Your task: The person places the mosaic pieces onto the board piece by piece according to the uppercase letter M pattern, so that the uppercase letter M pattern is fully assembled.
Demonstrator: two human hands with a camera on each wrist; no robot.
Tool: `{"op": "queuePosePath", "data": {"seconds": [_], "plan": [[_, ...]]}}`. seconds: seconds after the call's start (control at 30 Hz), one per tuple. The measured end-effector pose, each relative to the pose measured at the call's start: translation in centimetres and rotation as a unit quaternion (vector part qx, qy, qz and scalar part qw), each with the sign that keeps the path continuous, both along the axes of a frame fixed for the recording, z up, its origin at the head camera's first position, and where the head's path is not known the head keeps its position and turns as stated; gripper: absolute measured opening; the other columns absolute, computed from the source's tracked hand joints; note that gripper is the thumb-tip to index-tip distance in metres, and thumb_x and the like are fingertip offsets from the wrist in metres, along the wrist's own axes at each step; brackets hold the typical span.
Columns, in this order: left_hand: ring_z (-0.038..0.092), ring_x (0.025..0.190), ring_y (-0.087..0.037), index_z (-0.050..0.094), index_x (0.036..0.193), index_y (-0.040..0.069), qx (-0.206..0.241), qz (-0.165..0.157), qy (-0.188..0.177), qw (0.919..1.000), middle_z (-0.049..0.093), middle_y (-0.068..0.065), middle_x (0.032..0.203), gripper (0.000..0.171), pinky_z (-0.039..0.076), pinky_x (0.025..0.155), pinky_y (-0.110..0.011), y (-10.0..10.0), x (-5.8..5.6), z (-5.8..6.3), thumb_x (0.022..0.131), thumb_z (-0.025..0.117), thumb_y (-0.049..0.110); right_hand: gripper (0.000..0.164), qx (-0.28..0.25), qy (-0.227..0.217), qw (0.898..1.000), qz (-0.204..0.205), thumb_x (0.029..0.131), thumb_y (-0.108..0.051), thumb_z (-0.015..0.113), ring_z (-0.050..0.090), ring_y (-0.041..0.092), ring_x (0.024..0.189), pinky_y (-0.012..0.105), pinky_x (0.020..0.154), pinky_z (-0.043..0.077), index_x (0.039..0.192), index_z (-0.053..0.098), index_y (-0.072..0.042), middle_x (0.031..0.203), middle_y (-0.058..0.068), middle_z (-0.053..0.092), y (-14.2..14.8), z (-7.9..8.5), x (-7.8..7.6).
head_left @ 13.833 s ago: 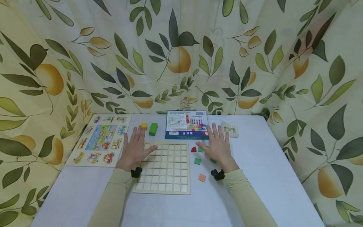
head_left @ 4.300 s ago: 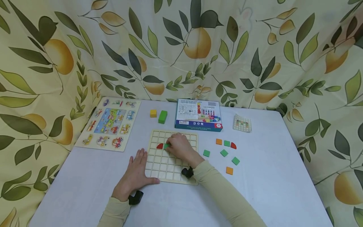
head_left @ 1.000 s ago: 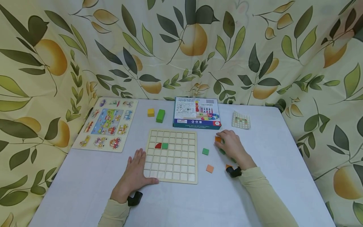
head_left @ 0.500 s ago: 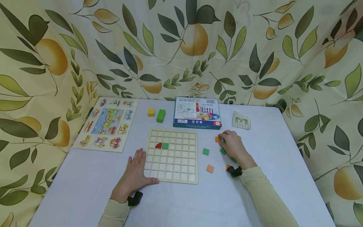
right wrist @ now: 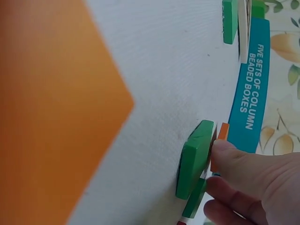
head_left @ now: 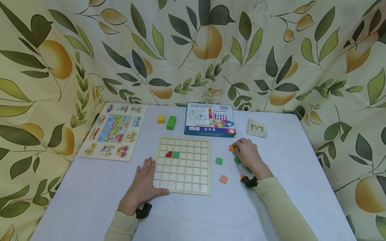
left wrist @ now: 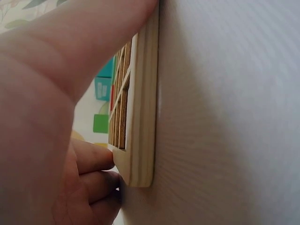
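Note:
My left hand (head_left: 141, 187) rests at the lower left corner of the wooden grid board (head_left: 182, 191), fingers straight along its left side and thumb at its front edge. In the board's cells lie a red quarter-round piece (head_left: 169, 154) and a green square tile (head_left: 176, 154), side by side. To the right of the board, my right hand (head_left: 250, 155) has its thumb and fingers at an orange square tile (head_left: 231, 148), pinching it at the table. The right wrist view shows the thumb over the orange tile (right wrist: 223, 132); its far side is hidden. A green tile (right wrist: 194, 159) lies nearer.
Loose on the cloth are green tiles (head_left: 219, 161), a pale orange tile (head_left: 223, 179) and another orange tile partly hidden by the wrist. Behind stand a bead box (head_left: 210, 119), a patterned card (head_left: 257, 127), a yellow block (head_left: 161, 119), a green block (head_left: 171, 123) and a picture puzzle (head_left: 132, 125).
The right hand put the green tile beside the red piece, then went right to the loose tiles. Over the last second its fingertips shift slightly right; the left hand stays still.

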State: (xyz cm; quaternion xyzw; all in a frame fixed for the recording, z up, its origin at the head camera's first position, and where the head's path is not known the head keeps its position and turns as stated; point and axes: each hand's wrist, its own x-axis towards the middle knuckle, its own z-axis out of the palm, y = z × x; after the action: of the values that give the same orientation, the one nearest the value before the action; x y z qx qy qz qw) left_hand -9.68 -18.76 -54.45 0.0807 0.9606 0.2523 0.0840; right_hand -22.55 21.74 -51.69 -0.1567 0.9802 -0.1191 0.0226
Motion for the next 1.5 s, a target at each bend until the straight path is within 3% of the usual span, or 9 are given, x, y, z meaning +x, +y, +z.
{"op": "queuePosePath", "data": {"seconds": [0.47,0.93,1.5], "plan": [[0.002,0.147,-0.034,0.019,0.151,-0.008,-0.001,-0.001,-0.001,1.0,0.009,-0.022,0.159,0.136,0.003,0.114,-0.057,-0.1,0.0,-0.1,0.06,0.076,0.075,0.029,-0.015,-0.023,1.0,-0.013,0.089,-0.014,0.073,0.054,0.038,0.105,0.06,0.089,0.04,0.114,0.069,0.001,0.11,0.017,0.066,-0.5,0.7,0.0],[0.0,0.147,-0.034,0.018,0.152,-0.008,0.003,0.001,-0.006,1.0,0.008,-0.022,0.16,0.135,0.002,0.114,-0.057,0.0,0.0,-0.1,0.06,0.079,0.071,0.029,-0.039,-0.004,0.999,0.003,0.09,-0.016,0.073,0.056,0.034,0.1,0.052,0.084,0.043,0.114,0.07,0.0,0.107,0.015,0.068,-1.2,1.0,0.3],[0.001,0.147,-0.034,0.019,0.151,-0.008,0.012,0.0,-0.003,0.9999,0.009,-0.022,0.16,0.135,0.002,0.114,-0.058,0.0,-0.1,-0.1,0.06,0.079,0.071,0.031,-0.069,-0.012,0.998,0.008,0.09,-0.02,0.073,0.055,0.032,0.104,0.049,0.091,0.042,0.115,0.071,0.0,0.108,0.012,0.068,-2.9,1.1,1.0]]}}
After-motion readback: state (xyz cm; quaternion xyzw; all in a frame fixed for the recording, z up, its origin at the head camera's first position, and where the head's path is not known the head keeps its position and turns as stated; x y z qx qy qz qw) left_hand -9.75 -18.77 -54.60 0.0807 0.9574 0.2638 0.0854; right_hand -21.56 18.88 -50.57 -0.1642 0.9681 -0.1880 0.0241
